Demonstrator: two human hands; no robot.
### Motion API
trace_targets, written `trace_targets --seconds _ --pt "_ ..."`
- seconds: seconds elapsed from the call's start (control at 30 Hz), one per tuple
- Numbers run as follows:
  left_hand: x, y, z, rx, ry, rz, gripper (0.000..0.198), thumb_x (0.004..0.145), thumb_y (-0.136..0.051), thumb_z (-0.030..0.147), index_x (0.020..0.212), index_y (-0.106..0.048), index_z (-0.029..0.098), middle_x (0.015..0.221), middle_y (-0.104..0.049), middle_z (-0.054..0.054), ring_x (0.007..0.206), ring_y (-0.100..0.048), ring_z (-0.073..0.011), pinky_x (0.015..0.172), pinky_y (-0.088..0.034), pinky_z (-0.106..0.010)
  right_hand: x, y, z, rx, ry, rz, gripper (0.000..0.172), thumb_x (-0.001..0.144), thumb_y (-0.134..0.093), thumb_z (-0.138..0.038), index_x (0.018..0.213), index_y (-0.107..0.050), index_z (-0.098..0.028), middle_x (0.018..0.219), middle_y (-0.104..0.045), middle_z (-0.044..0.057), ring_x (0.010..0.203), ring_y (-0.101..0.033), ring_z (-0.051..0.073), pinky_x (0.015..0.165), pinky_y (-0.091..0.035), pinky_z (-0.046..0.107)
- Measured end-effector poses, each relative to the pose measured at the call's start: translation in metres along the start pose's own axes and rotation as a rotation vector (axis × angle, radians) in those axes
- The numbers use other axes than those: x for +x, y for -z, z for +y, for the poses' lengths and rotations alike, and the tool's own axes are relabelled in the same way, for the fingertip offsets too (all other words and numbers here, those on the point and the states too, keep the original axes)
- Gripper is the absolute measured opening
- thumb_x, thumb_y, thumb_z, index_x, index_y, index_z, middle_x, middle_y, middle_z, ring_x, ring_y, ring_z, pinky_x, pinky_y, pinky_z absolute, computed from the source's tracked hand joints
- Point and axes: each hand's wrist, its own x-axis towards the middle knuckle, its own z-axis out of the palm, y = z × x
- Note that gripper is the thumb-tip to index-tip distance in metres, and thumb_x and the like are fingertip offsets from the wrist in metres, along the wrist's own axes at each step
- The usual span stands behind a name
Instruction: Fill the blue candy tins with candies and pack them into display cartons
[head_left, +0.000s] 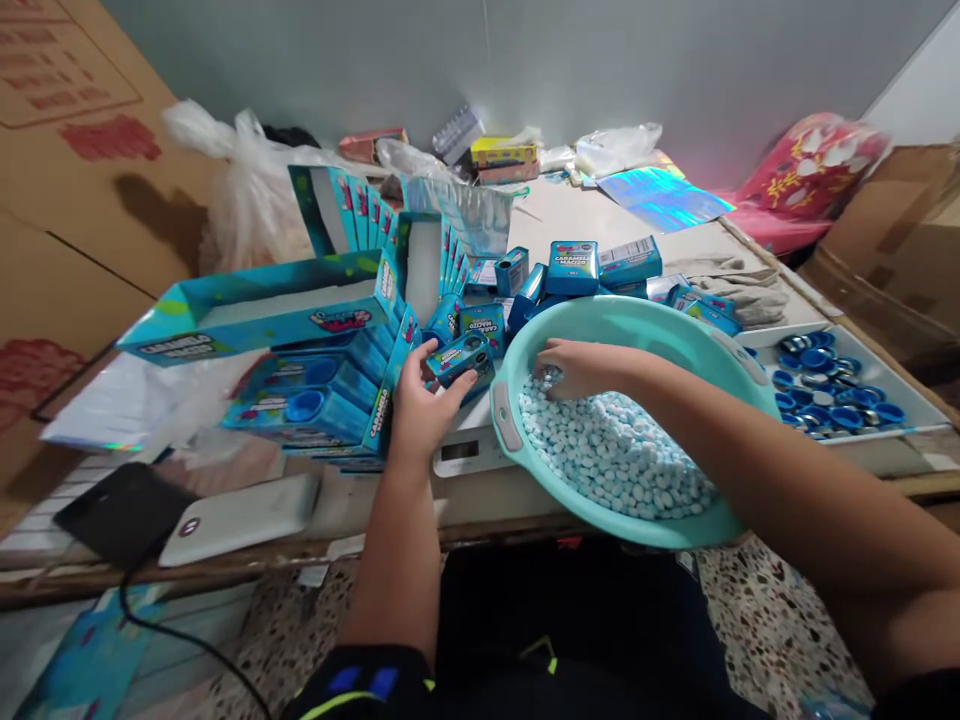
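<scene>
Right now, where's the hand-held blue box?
Head view, centre-left: the blue box sits in the left hand, just left of the teal basin, over the scale.

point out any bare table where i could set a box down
Bare tabletop lies behind the small blue boxes, between the foil bag and the holographic sheet. A narrow strip shows at the front edge, between the white power bank and the basin. Crowded: around the left hand and its box, display cartons, cap tray.

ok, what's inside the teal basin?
Pale blue-white tablets lie heaped in the teal basin; the right hand reaches into them. The basin's bottom is covered by the pile.
</scene>
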Motion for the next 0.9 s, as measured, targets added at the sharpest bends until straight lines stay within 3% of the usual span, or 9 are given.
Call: trace_targets --seconds 0.13,0.33,0.5,0.77,0.9 --pt "-0.007 -0.001 0.009 -0.047 -0.033 0.033 0.082 0.064 -0.09 0.056 0.134 -0.061 0.024 0.142 -0.061 -0.011 0.134 -0.059 -0.026 0.117 -0.049 -0.043 -0.003 0.001 -0.003 -0.095 -0.032 -0.103 0.038 0.087 -0.077 -0.036 0.122 -0.072 -0.021 0.128 -0.061 0.013 0.103 -0.062 0.03 0.082 -0.044 0.036" --pt "-0.013 -0.003 0.016 -0.153 -0.083 0.127 0.077 0.078 -0.061 0.082 0.123 -0.067 0.019 0.129 -0.068 -0.011 0.122 -0.064 -0.0212 0.108 -0.051 -0.032 -0.009 0.006 -0.011 -0.118 -0.083 -0.137 0.028 0.091 -0.074 -0.025 0.118 -0.074 -0.017 0.112 -0.071 0.01 0.092 -0.061 0.024 0.072 -0.037 0.031" --pt "-0.011 -0.007 0.014 -0.184 -0.034 0.144 0.073 0.084 -0.052 0.081 0.123 -0.067 0.021 0.126 -0.07 -0.009 0.111 -0.066 -0.0166 0.094 -0.052 -0.025 -0.012 0.01 -0.009 -0.09 -0.077 -0.141 0.027 0.089 -0.077 -0.022 0.115 -0.076 -0.018 0.108 -0.071 0.008 0.083 -0.058 0.019 0.068 -0.037 0.029" --pt "-0.008 -0.007 0.011 -0.183 -0.012 0.152 0.066 0.086 -0.054 0.077 0.12 -0.067 0.021 0.126 -0.069 -0.008 0.103 -0.066 -0.0137 0.086 -0.051 -0.022 -0.01 0.01 0.008 -0.047 -0.034 -0.092 0.025 0.088 -0.076 -0.015 0.112 -0.078 -0.019 0.102 -0.071 0.006 0.078 -0.056 0.015 0.069 -0.035 0.028" --pt "-0.009 -0.006 0.012 -0.154 -0.039 0.165 0.062 0.088 -0.054 0.073 0.12 -0.068 0.022 0.126 -0.07 -0.008 0.109 -0.065 -0.0154 0.091 -0.052 -0.024 -0.011 0.011 0.008 -0.042 -0.045 -0.082 0.024 0.088 -0.073 -0.012 0.111 -0.079 -0.018 0.102 -0.071 0.007 0.079 -0.057 0.016 0.069 -0.036 0.028"
